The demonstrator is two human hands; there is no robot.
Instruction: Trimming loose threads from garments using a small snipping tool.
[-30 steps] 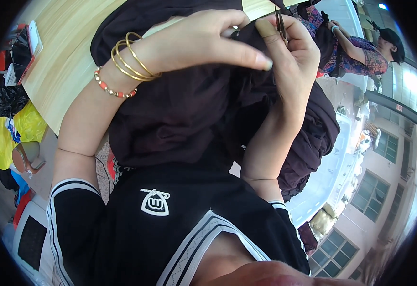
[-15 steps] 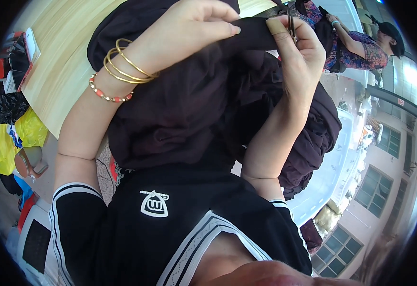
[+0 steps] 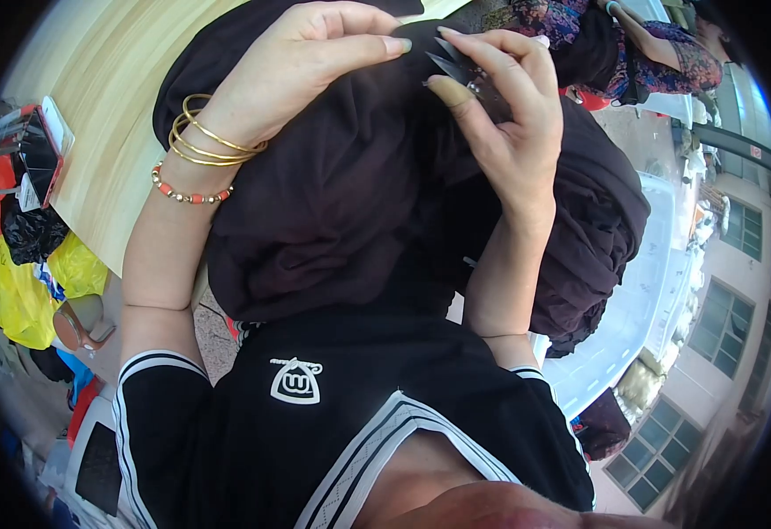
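Note:
A large piece of dark purple-black cloth (image 3: 324,203) spreads over my lap and the table edge in loose folds. My left hand (image 3: 328,44), with gold bangles at the wrist, is closed on the cloth near the top, thumb against the fingers. In my right hand (image 3: 518,123) is a small pair of thread snips (image 3: 453,63). Their pointed blades stand apart, aimed left toward the cloth by my left fingertips. Most of the snips' body is hidden by my fingers and palm.
The pale wooden table (image 3: 94,150) lies at left, with a phone-like dark object (image 3: 40,154) at its edge. Yellow plastic bags (image 3: 19,295) are beyond it. More bunched dark cloth (image 3: 593,238) sits right, beside a translucent tub (image 3: 619,339). Another person (image 3: 659,66) is at upper right.
My right hand has come off the cloth edge and turned, bringing the snips left with blades showing. My left hand has moved slightly left. The whole view has shifted a little.

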